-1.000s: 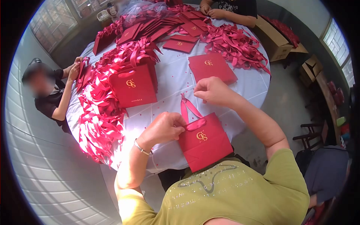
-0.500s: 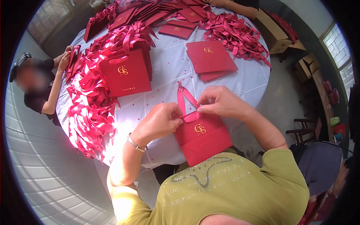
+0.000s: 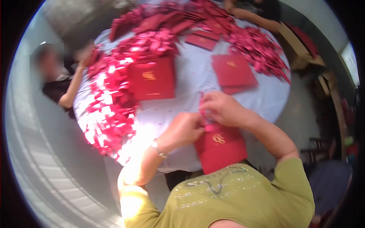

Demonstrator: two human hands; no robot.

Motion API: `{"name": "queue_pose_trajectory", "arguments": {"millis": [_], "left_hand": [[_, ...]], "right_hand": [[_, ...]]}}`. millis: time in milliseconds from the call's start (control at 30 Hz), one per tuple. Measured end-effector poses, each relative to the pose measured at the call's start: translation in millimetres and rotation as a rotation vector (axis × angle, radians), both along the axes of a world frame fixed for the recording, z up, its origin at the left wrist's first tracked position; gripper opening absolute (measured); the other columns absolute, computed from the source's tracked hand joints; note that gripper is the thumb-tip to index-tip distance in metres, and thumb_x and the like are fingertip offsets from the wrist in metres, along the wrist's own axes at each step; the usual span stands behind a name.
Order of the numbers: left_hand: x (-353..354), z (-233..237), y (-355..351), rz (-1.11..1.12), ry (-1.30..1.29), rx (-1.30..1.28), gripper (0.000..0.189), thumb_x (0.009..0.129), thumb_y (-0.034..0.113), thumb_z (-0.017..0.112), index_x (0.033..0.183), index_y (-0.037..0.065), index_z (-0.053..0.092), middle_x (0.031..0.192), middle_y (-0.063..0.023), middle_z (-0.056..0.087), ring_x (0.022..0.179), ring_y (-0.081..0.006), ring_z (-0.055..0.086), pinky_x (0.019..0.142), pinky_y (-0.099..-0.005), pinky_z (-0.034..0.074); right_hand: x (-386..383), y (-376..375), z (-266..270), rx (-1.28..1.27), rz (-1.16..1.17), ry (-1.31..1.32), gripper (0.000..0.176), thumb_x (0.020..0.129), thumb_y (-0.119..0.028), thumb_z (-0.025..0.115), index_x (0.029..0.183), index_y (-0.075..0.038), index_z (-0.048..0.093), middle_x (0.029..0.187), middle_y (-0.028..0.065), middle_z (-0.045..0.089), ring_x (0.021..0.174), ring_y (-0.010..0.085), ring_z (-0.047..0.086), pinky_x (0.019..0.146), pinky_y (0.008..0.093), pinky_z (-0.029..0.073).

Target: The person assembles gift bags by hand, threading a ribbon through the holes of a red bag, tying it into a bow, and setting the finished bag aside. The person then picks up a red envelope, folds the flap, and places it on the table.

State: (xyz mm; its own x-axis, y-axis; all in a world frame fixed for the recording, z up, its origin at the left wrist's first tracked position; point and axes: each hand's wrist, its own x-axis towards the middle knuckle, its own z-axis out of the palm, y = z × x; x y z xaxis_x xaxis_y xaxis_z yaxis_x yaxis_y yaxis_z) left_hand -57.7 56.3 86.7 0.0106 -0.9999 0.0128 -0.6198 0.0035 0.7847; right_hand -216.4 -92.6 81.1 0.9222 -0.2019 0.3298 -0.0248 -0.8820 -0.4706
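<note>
A red paper gift bag (image 3: 222,151) with a gold emblem lies flat at the table's front edge, against the green shirt. At its top edge, a pink-red ribbon (image 3: 208,127) is pinched by my left hand (image 3: 182,130), whose fingers are closed. My right hand (image 3: 221,108) is also closed, its thumb and fingertips on the ribbon just above the bag. Motion blur softens the fingertips, and the ribbon is partly hidden behind them.
Ribbons are heaped on the left (image 3: 110,114) and right (image 3: 262,53) of the round table (image 3: 186,91). Red bags are stacked left (image 3: 156,81) and right (image 3: 235,72) of centre. One person (image 3: 62,83) sits at left; another's arm (image 3: 254,19) reaches in at top right. Cardboard boxes (image 3: 294,47) stand beyond.
The view has shifted, so everything appears farther right and slightly lower. My hands have come closer together, and the ribbon loop that stood open above the bag is now gathered at my fingers.
</note>
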Motion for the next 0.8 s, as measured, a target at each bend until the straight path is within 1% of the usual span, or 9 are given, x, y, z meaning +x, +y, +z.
{"name": "queue_pose_trajectory", "arguments": {"millis": [33, 67, 167, 300, 500, 567, 600, 667, 800], "left_hand": [[0.6, 1.6, 1.9, 0.002, 0.001, -0.008, 0.013, 0.080, 0.008, 0.071, 0.091, 0.001, 0.069, 0.080, -0.0156, 0.071, 0.075, -0.0250, 0.071, 0.067, -0.0376, 0.054], [0.6, 3.5, 2.1, -0.001, 0.006, -0.017, 0.014, 0.080, 0.008, 0.070, 0.092, 0.002, 0.069, 0.080, -0.0167, 0.070, 0.076, -0.0281, 0.071, 0.067, -0.0391, 0.053], [2.1, 8.1, 1.3, -0.032, -0.059, -0.037, 0.016, 0.079, 0.011, 0.067, 0.093, 0.002, 0.069, 0.082, -0.0181, 0.070, 0.078, -0.0348, 0.068, 0.070, -0.0420, 0.052], [2.4, 11.9, 1.2, -0.022, -0.050, 0.007, 0.016, 0.080, 0.012, 0.068, 0.092, 0.002, 0.070, 0.083, -0.0174, 0.070, 0.078, -0.0340, 0.069, 0.071, -0.0418, 0.052], [6.0, 3.5, -2.5, -0.011, -0.029, 0.022, 0.015, 0.080, 0.014, 0.070, 0.090, 0.002, 0.070, 0.082, -0.0162, 0.071, 0.080, -0.0323, 0.070, 0.072, -0.0407, 0.053], [5.9, 4.4, -2.9, -0.011, 0.032, 0.056, 0.015, 0.076, 0.014, 0.067, 0.083, 0.002, 0.072, 0.081, -0.0211, 0.069, 0.082, -0.0382, 0.067, 0.075, -0.0462, 0.052], [6.5, 5.5, -2.5, -0.005, 0.033, 0.058, 0.015, 0.076, 0.014, 0.067, 0.083, 0.002, 0.072, 0.081, -0.0211, 0.069, 0.082, -0.0382, 0.067, 0.075, -0.0462, 0.052], [6.6, 7.8, -2.8, -0.027, 0.010, 0.108, 0.016, 0.079, 0.013, 0.071, 0.089, 0.001, 0.069, 0.081, -0.0165, 0.071, 0.079, -0.0309, 0.070, 0.072, -0.0400, 0.054], [6.1, 8.3, -1.9, -0.025, 0.000, 0.080, 0.016, 0.078, 0.013, 0.070, 0.089, 0.001, 0.069, 0.080, -0.0165, 0.071, 0.078, -0.0303, 0.070, 0.072, -0.0393, 0.054]], "right_hand": [[7.4, -3.9, -4.5, -0.124, 0.112, -0.036, 0.024, 0.076, -0.007, 0.070, 0.099, -0.009, 0.071, 0.118, 0.0165, 0.060, 0.109, 0.0373, 0.056, 0.095, 0.0453, 0.047], [10.7, -6.3, -4.3, -0.018, 0.194, 0.088, 0.028, 0.072, -0.005, 0.070, 0.099, -0.013, 0.072, 0.129, 0.0172, 0.055, 0.121, 0.0403, 0.049, 0.103, 0.0491, 0.040], [15.3, -9.4, 1.2, -0.074, 0.263, 0.023, 0.025, 0.070, -0.004, 0.073, 0.093, -0.014, 0.072, 0.135, 0.0157, 0.054, 0.131, 0.0390, 0.043, 0.106, 0.0492, 0.040], [17.2, -15.5, 1.2, -0.063, 0.319, 0.051, 0.016, 0.073, -0.008, 0.076, 0.086, -0.014, 0.070, 0.135, 0.0121, 0.055, 0.132, 0.0378, 0.044, 0.107, 0.0496, 0.038], [18.1, -13.9, -2.5, -0.105, 0.263, 0.001, 0.012, 0.074, -0.008, 0.074, 0.083, -0.007, 0.067, 0.132, 0.0132, 0.057, 0.130, 0.0364, 0.047, 0.105, 0.0486, 0.039], [17.8, -12.5, -3.3, -0.104, 0.242, -0.012, 0.013, 0.074, -0.008, 0.074, 0.084, -0.007, 0.066, 0.130, 0.0135, 0.058, 0.129, 0.0364, 0.048, 0.105, 0.0480, 0.039], [17.9, -11.7, -3.8, -0.101, 0.208, -0.024, 0.013, 0.075, -0.008, 0.073, 0.085, -0.006, 0.065, 0.128, 0.0138, 0.059, 0.128, 0.0365, 0.049, 0.105, 0.0475, 0.039], [17.8, -10.6, -4.1, -0.115, 0.201, -0.024, 0.013, 0.075, -0.008, 0.073, 0.085, -0.006, 0.065, 0.126, 0.0138, 0.060, 0.127, 0.0365, 0.050, 0.105, 0.0471, 0.039], [17.9, -7.9, -3.6, -0.159, 0.168, -0.017, 0.013, 0.075, -0.007, 0.072, 0.084, -0.005, 0.064, 0.123, 0.0138, 0.061, 0.126, 0.0358, 0.051, 0.104, 0.0462, 0.040]]}}
